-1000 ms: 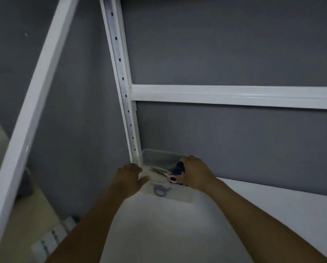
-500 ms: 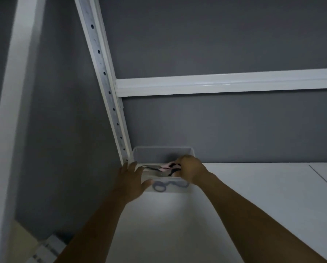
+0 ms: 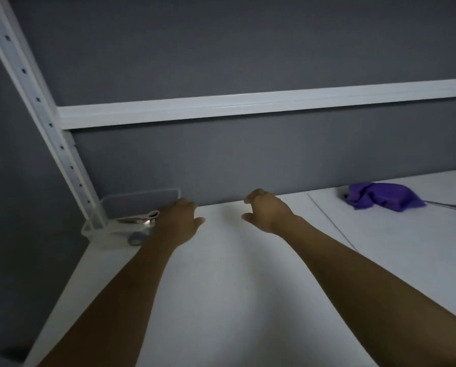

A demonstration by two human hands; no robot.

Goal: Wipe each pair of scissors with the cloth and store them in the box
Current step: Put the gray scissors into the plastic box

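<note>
Scissors (image 3: 142, 220) in box (image 3: 110, 207), two empty hands (image 3: 268, 214)

we see a dim, greyish scene; soft shadows pool on the table (image 3: 221, 300) below the fingers (image 3: 250, 200), the left hand (image 3: 179, 221) is motion-blurred, and the white rails (image 3: 248, 104) bow at the edges

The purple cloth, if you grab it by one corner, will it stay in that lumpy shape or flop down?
The purple cloth will probably flop and hang loose: it lies bunched in soft folds on the white table, so it looks limp, not stiff. It likely weighs little and won't roll. If pushed, it would probably crumple rather than glide.
</note>
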